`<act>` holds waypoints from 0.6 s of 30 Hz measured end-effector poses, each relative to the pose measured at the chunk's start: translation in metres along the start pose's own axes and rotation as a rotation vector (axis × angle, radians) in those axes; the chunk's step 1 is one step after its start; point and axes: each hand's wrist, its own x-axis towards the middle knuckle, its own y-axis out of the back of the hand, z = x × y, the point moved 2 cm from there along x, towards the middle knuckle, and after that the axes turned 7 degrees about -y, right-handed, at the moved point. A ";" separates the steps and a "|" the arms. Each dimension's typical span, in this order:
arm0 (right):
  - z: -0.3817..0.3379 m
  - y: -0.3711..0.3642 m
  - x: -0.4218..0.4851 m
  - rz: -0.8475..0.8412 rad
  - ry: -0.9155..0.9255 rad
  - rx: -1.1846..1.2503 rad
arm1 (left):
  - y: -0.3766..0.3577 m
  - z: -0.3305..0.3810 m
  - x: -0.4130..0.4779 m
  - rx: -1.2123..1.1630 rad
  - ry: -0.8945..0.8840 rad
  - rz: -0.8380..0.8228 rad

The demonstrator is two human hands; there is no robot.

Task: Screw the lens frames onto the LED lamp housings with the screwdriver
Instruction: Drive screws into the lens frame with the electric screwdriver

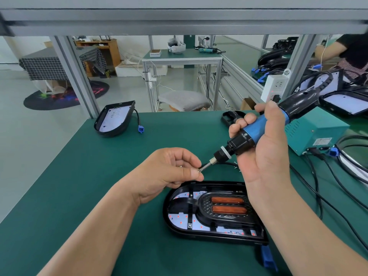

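The right hand (262,152) grips the screwdriver (255,131), its long axis slanting down-left. The bit tip meets a small screw (198,170) pinched in the fingers of the left hand (171,172). The lamp housing (166,213) (lens frame (201,206) seated) lies on the bench (95,172) just below both hands.

Right hand (264,156): grips electric screwdriver (258,129), bit angled down-left.
Left hand (169,172): pinches small screw at bit tip (199,170).
Lamp housing (215,214): flat on green bench (89,176), below both hands.
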 end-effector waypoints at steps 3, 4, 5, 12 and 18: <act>-0.002 0.003 0.003 0.039 -0.031 0.062 | 0.000 0.001 0.001 -0.011 -0.003 -0.024; -0.003 0.004 0.004 0.052 -0.039 0.089 | 0.000 0.001 0.001 -0.021 -0.004 -0.035; -0.003 0.005 0.005 0.063 -0.044 0.110 | 0.001 0.002 0.001 -0.034 -0.008 -0.044; -0.014 0.005 0.005 0.051 -0.069 0.172 | 0.011 -0.001 0.002 0.066 0.019 0.130; -0.034 0.020 -0.006 -0.046 -0.069 0.093 | 0.013 -0.009 0.002 0.605 0.079 0.061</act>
